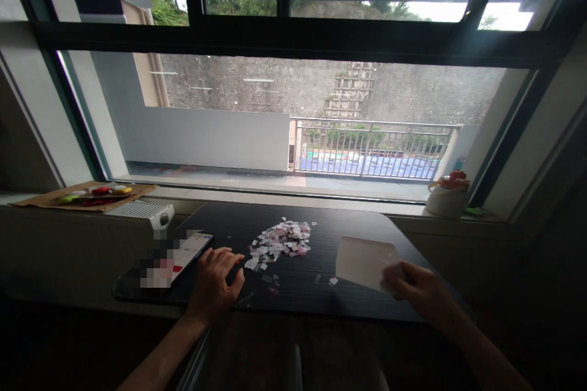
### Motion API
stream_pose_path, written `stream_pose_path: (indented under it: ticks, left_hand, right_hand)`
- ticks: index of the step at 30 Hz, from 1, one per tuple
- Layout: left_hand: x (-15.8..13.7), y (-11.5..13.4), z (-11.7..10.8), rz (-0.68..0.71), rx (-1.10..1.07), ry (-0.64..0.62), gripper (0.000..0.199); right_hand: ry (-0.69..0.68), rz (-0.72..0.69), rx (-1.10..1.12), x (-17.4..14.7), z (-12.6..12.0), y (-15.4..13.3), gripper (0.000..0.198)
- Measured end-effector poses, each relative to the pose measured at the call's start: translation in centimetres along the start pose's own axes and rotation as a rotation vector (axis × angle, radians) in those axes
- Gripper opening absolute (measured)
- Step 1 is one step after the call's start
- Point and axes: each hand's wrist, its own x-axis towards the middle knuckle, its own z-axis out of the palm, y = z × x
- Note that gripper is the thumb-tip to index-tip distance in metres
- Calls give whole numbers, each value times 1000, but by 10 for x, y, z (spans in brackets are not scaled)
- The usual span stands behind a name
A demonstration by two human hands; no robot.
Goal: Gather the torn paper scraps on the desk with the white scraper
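Note:
A heap of small torn paper scraps (280,241), white with some pink, lies on the black table (293,299). My left hand (216,278) is just left of the heap, open and palm down, with its fingers bent and the thumb apart. Nothing shows in it. At the right, my right hand (408,284) is closed on the near right corner of a flat white plastic scraper (364,259) with rounded corners. The scraper is tilted, and whether it touches the table I cannot tell. A few loose scraps (333,281) lie between the scraper and the heap.
Left of my left hand lies a phone (190,256) with a lit screen, partly blurred out. A radiator (142,212) and a brown board (82,194) with colourful items are beyond it. A white pot (447,197) stands on the windowsill at the right.

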Motion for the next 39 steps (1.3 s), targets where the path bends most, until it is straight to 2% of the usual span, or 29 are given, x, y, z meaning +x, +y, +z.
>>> stream_pose_path:
  ticks: [9, 14, 19, 25, 28, 35, 39]
  left_hand:
    - [0, 0, 0, 5, 1, 15, 19]
    - [0, -1, 1, 4, 4, 29, 19]
    - [0, -2, 1, -9, -7, 16, 20]
    - [-1, -3, 1, -21, -1, 0, 19]
    - [-1, -3, 1, -5, 8, 6, 19]
    - [0, -4, 0, 33, 16, 39, 17]
    - [-1, -6, 1, 46, 19, 41, 18]
  right_hand:
    - [19, 92, 59, -4, -9, 12, 32]
    - [-40, 66, 96, -7, -1, 4, 32]
    - [-53, 105, 72, -12, -9, 7, 31]
    - [-43, 70, 193, -10, 0, 8, 30]
    - [-34, 85, 180, -11, 2, 10, 28]
    - [-38, 105, 148, -26, -20, 10, 25]
    - [-79, 81, 84, -23, -12, 7, 25]
